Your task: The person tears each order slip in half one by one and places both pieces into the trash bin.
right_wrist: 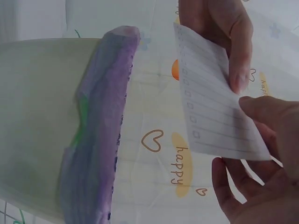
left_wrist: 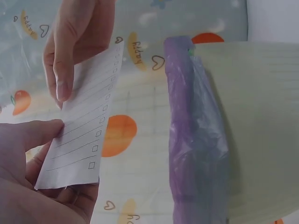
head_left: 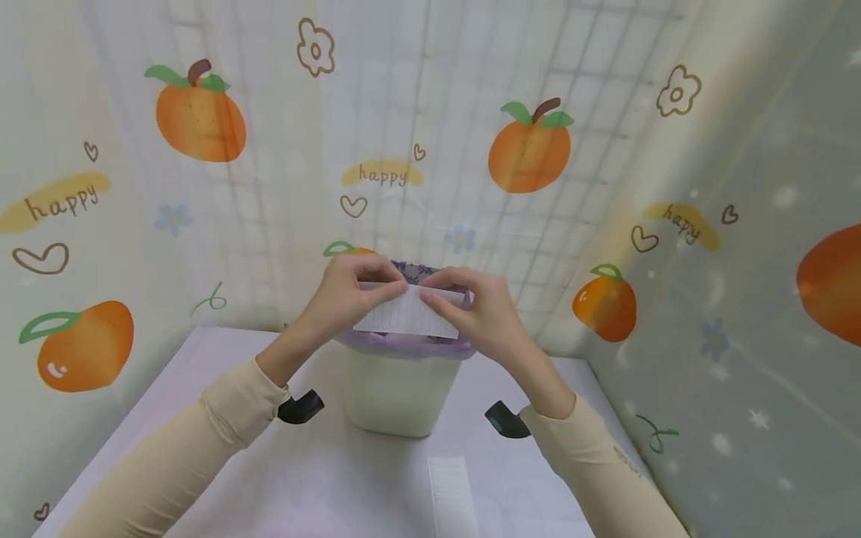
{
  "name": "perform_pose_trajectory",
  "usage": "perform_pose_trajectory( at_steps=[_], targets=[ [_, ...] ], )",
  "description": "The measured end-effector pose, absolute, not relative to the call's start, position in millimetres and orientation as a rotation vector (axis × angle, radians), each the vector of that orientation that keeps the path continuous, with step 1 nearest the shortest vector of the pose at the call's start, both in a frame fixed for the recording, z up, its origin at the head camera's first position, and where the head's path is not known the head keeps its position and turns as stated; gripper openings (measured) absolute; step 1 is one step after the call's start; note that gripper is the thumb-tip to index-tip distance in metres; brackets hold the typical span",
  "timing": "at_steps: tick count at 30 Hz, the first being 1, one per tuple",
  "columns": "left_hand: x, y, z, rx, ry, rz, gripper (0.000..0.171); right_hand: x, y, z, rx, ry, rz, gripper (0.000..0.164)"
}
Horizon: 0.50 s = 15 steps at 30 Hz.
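Paper [head_left: 403, 315] is hanging mid-frame, seemingly whole — left hand [head_left: 359, 288] and right hand [head_left: 483, 305] pinching it; second strip [head_left: 453, 495] lying untouched, bottom centre.

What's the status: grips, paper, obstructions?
Left grip and right grip both pinching the checklist paper. Paper in one piece, apart from the purple bin liner. White strip on the table; nothing visibly in the way.
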State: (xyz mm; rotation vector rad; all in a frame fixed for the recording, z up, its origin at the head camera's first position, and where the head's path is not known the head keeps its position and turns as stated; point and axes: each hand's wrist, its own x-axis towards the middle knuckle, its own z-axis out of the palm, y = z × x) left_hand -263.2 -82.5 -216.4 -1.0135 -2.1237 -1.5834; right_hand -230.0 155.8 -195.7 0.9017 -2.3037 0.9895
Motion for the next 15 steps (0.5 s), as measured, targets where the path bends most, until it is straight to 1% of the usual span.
perform_pose_trajectory(
  at_steps=[8, 15],
  targets=[
    [-267.1, -74.9, -211.4, -0.983, -2.149, -1.654, 0.007, -235.8, 156.8, -186.7, 0.883, -2.272, 0.999, 0.005],
    [-278.3, -74.3, -201.1, -0.998, -2.167, -1.680, 0.008, -243.4, 154.0, -179.1, 0.872, -2.278, 0.982, 0.005]
  ],
)
